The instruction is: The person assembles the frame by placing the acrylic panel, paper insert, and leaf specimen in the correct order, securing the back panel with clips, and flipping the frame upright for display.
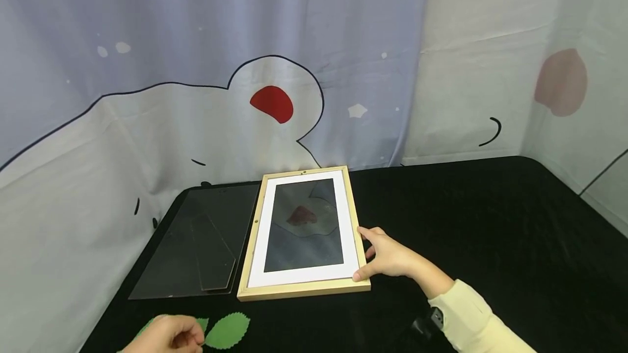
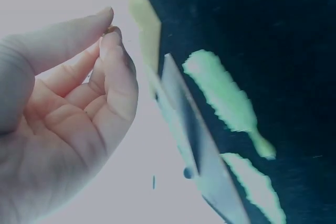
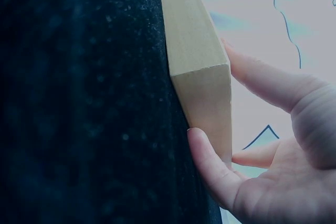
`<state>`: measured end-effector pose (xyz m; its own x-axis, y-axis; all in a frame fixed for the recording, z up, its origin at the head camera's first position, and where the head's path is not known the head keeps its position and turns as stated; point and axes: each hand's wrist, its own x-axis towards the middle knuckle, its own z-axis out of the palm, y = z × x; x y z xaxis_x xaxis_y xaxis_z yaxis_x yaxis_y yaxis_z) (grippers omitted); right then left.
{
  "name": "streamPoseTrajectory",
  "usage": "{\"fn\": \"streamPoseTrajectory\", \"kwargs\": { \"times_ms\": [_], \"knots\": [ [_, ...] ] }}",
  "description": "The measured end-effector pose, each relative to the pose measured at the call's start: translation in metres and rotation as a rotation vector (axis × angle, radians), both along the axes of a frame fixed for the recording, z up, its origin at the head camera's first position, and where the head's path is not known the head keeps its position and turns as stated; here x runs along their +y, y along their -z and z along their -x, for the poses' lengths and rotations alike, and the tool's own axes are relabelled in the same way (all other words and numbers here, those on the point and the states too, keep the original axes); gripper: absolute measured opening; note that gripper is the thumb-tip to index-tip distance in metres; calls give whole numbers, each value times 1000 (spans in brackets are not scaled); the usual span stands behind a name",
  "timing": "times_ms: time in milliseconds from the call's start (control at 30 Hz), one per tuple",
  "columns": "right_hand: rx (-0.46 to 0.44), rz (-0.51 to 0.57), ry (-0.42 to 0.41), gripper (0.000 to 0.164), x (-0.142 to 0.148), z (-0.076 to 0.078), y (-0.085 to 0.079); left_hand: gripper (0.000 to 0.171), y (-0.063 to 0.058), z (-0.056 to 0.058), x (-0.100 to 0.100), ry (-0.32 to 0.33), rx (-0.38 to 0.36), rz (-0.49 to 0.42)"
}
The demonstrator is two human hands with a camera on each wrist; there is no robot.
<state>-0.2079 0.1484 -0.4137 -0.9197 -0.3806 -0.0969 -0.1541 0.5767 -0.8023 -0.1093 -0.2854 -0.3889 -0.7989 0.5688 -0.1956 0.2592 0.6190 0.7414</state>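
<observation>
A light wooden rectangular picture frame [image 1: 304, 288] lies face up around the middle of the black cloth-covered surface [image 1: 466, 222], with a white mat [image 1: 350, 244] inside it bordering a dark glossy rectangular panel [image 1: 306, 227] that reflects a red patch. The right hand [image 1: 385, 255] grips the frame at its near right corner, the thumb over the near end of the face and the other fingers along the right edge. The left hand [image 1: 164, 334], at the near left, has its thumb and forefinger pinched together on a tiny orange-brown piece [image 2: 110, 29], too small to identify. Just to the right of this hand lies a green leaf-shaped piece with a toothed edge [image 1: 227, 331]; a second green leaf [image 2: 220, 93] shows in the left wrist view and is partly hidden by the hand from above. Left of the frame, just beside it, a thin dark rectangular board [image 1: 169, 255] carries a tapered dark stand leg [image 1: 213, 260]. At the far side hangs a lavender and white patterned cloth [image 1: 353, 59]. A pale yellow sleeve [image 1: 466, 312] covers the right forearm.
</observation>
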Motion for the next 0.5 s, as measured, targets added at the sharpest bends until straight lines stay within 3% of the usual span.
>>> {"fn": "streamPoseTrajectory", "kwargs": {
  "times_ms": [233, 500],
  "knots": [
    [-1, -1, 6, 105, -2, -1, -1, 3, -25, 11, 13, -44, 6, 10],
    [-1, 1, 9, 105, -2, -2, -2, 3, -47, 32, 32, -81, 171, 85]
  ]
}}
